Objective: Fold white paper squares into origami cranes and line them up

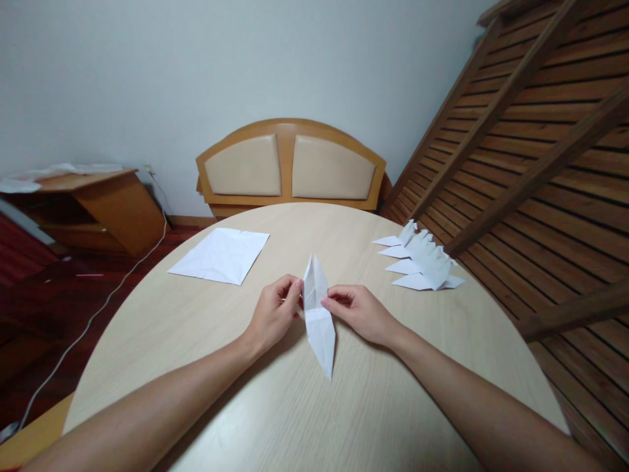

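A long, pointed piece of folded white paper (318,318) is held upright over the middle of the round table. My left hand (278,307) pinches its left edge between thumb and fingers. On the opposite side, my right hand (361,311) grips the right edge near a crosswise crease. Above that crease the paper opens into a narrow pocket with two tips; below, it tapers to one point. Flat sheets of creased white paper (221,255) lie at the table's left. At the right stands a row of several folded white paper figures (425,259) with pointed ends.
The pale round table (295,419) fills the foreground. Behind it is a wooden headboard (285,160) with beige panels. A brown slatted wooden frame (531,170) leans at the right. A low cabinet (111,210) stands at the left, near a white cable (105,305) on the floor.
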`<move>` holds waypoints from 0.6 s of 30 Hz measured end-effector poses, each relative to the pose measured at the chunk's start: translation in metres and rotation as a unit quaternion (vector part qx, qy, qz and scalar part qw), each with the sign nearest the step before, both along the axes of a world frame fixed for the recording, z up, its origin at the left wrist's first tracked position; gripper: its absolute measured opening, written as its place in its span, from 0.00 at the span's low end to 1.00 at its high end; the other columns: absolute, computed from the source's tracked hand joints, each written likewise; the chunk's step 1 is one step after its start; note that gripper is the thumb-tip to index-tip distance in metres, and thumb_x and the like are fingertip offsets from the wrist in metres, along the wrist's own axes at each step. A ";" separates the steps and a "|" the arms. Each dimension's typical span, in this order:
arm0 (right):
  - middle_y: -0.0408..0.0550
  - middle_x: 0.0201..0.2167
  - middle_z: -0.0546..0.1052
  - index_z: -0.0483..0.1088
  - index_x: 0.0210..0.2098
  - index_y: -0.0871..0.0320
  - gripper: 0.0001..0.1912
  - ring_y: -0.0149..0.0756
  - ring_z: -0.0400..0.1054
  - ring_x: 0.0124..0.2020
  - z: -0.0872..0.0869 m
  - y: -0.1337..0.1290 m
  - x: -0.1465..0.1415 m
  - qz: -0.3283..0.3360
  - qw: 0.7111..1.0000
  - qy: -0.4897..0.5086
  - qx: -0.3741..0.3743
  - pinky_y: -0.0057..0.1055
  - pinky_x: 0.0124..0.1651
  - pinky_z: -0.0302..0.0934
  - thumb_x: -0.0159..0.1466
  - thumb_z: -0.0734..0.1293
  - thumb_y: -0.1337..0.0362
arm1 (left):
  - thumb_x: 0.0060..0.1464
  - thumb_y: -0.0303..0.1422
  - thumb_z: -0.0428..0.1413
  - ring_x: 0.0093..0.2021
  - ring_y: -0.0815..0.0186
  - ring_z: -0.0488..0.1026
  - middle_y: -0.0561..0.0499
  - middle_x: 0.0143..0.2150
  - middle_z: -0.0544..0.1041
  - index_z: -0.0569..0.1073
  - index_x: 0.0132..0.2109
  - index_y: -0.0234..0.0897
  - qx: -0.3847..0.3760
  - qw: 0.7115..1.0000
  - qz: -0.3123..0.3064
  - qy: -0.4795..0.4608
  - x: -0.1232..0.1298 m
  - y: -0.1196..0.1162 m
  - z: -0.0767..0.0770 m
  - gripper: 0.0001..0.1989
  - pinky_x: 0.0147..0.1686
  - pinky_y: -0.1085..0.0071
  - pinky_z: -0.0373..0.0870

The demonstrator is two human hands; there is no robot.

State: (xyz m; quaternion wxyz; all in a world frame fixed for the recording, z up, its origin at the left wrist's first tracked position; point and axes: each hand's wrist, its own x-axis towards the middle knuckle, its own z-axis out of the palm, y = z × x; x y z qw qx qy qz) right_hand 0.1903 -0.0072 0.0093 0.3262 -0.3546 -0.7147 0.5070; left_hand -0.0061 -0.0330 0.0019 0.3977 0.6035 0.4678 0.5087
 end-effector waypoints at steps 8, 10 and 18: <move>0.42 0.30 0.78 0.66 0.46 0.55 0.17 0.35 0.72 0.32 -0.005 0.003 0.000 -0.086 0.994 0.073 -0.011 0.32 0.38 0.64 0.62 0.71 0.55 | 0.62 0.37 0.57 0.28 0.71 0.68 0.56 0.31 0.71 0.62 0.40 0.39 0.038 0.999 -0.034 0.013 0.001 0.000 -0.011 0.10 0.26 0.77 0.62; 0.41 0.31 0.77 0.64 0.46 0.53 0.16 0.35 0.73 0.33 -0.005 0.003 0.001 -0.083 0.993 0.079 -0.001 0.32 0.38 0.64 0.64 0.70 0.56 | 0.62 0.36 0.56 0.29 0.71 0.69 0.54 0.31 0.72 0.65 0.39 0.38 0.044 0.998 -0.033 0.035 0.000 0.000 -0.009 0.08 0.27 0.76 0.62; 0.47 0.40 0.80 0.75 0.40 0.55 0.08 0.38 0.74 0.43 -0.002 0.005 0.007 -0.040 0.996 0.023 0.072 0.37 0.49 0.66 0.67 0.65 0.61 | 0.62 0.35 0.52 0.32 0.67 0.73 0.48 0.37 0.79 0.76 0.42 0.35 0.053 0.995 -0.030 0.073 -0.003 0.001 0.001 0.10 0.30 0.73 0.67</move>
